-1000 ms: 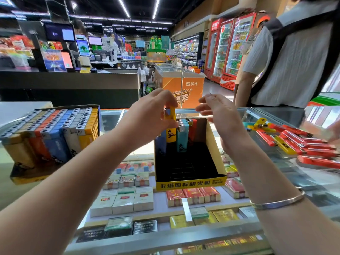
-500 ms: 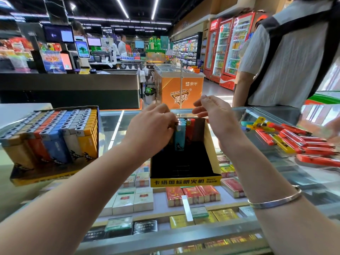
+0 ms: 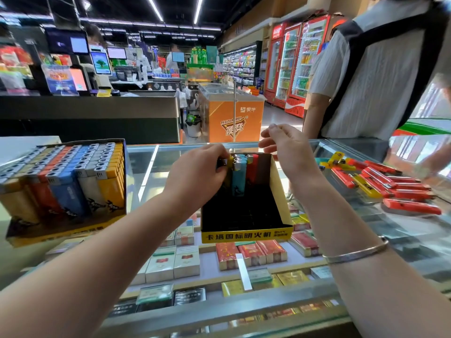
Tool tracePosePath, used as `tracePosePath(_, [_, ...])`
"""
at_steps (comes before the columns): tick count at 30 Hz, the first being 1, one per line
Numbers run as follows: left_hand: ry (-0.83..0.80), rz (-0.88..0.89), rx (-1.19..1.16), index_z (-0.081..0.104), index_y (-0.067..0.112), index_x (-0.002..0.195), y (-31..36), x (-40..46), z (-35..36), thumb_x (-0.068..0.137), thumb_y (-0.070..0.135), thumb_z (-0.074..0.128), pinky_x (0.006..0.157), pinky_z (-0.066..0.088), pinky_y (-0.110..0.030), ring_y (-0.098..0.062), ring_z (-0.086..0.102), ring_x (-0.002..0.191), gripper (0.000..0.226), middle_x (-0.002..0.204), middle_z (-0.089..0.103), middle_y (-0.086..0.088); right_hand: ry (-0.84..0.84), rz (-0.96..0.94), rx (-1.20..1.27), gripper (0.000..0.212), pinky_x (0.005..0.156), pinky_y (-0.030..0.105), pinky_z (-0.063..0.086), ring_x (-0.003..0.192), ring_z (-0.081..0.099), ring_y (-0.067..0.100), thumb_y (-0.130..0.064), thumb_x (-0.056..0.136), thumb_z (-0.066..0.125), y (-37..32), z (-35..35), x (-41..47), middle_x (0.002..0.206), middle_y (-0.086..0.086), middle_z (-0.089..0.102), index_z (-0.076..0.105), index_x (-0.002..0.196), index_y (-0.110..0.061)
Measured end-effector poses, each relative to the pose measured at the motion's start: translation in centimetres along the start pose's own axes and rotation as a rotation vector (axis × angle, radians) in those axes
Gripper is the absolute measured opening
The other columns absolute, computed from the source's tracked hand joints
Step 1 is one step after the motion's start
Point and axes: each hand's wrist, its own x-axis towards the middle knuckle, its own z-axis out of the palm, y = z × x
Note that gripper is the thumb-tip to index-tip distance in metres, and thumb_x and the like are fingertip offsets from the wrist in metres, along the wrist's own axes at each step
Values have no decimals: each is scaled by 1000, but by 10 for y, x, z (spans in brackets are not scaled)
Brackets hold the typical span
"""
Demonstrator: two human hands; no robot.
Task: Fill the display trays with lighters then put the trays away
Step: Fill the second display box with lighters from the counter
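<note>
A black display tray with a yellow front strip [image 3: 246, 236] stands on the glass counter, mostly bare inside. At its back row stand blue lighters [image 3: 238, 176] and a red lighter [image 3: 252, 170]. My left hand [image 3: 199, 176] pinches a yellow lighter [image 3: 230, 160] by its top at the back left of the tray. My right hand [image 3: 289, 148] hovers over the tray's back right corner, fingers loosely bent, holding nothing. A full tray of lighters [image 3: 63, 181] stands at the left. Loose red and yellow lighters [image 3: 393, 185] lie on the counter at the right.
The glass counter [image 3: 402, 240] shows cigarette packs [image 3: 175, 263] on shelves beneath. A person in a grey shirt [image 3: 371, 69] stands across the counter at the right, one hand near the loose lighters. An orange freezer [image 3: 231, 115] and checkout desks stand behind.
My left hand lowered the yellow lighter from above the tray down into the back row. My right hand stayed over the tray's back right corner.
</note>
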Motion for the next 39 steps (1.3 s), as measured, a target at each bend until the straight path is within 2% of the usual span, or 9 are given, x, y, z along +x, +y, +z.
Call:
tracePosePath(4, [4, 34, 35, 62, 18, 106, 2, -3, 1, 87, 22, 58, 62, 52, -33, -19, 60, 83, 21, 103, 66, 1, 62, 2, -23, 27, 78, 33, 42, 78, 53, 15, -23, 97, 41, 5, -1, 0, 78, 2, 60, 56, 75, -20])
tracePosePath(9, [-17, 40, 73, 56, 17, 112, 0, -3, 6, 86, 25, 56, 57, 38, -23, -15, 55, 85, 27, 108, 63, 0, 199, -7, -5, 21, 71, 29, 43, 73, 53, 11, -19, 94, 45, 12, -23, 8, 77, 0, 59, 57, 77, -21])
tracePosePath(13, [-96, 12, -136, 51, 17, 126, 3, -4, 14, 85, 22, 57, 85, 51, -38, -22, 52, 110, 42, 132, 51, -2, 229, -11, -272, 12, 51, 8, 41, 70, 53, 9, -15, 91, 47, 35, -60, 11, 90, 5, 59, 59, 89, -15])
tracePosePath(19, [-279, -96, -452, 19, 30, 145, 13, -10, 30, 80, 17, 61, 104, 39, -44, -22, 23, 137, 78, 153, 7, 15, 166, 222, -960, 19, 80, 38, 42, 96, 53, 39, -9, 84, 46, 75, -111, 17, 103, 25, 61, 62, 91, -2])
tracePosePath(26, [-251, -98, -508, 17, 34, 142, 14, -14, 35, 76, 10, 59, 108, 32, -49, -23, 16, 138, 82, 151, 5, 14, 66, 495, -1364, 31, 102, 44, 30, 127, 33, 40, -16, 90, 45, 82, -133, 18, 130, 24, 48, 55, 115, -1])
tracePosePath(30, [-257, -92, -473, 19, 32, 141, 14, -14, 36, 79, 11, 58, 105, 36, -49, -24, 20, 136, 76, 149, 9, 13, 52, 382, -1311, 21, 75, 33, 44, 95, 54, 36, -5, 87, 48, 80, -134, 16, 101, 23, 60, 61, 101, 2])
tracePosePath(33, [-261, -100, -460, 19, 32, 141, 16, -14, 35, 81, 11, 58, 104, 37, -49, -25, 21, 136, 75, 149, 10, 13, -14, 379, -1278, 12, 49, 26, 30, 58, 44, 21, -2, 85, 49, 70, -131, 17, 69, 11, 50, 54, 74, -2])
tracePosePath(35, [-266, -104, -461, 19, 31, 140, 16, -14, 34, 81, 11, 58, 104, 37, -49, -25, 21, 136, 74, 149, 10, 13, -108, 431, -1279, 16, 50, 28, 30, 59, 43, 19, -7, 87, 51, 64, -127, 18, 67, 8, 45, 47, 72, -5])
tracePosePath(39, [-271, -97, -462, 19, 31, 140, 15, -14, 33, 81, 11, 58, 105, 36, -49, -24, 20, 136, 74, 148, 11, 13, -129, 482, -1196, 14, 61, 29, 34, 69, 45, 21, -3, 91, 44, 63, -126, 24, 79, 9, 50, 51, 103, -2])
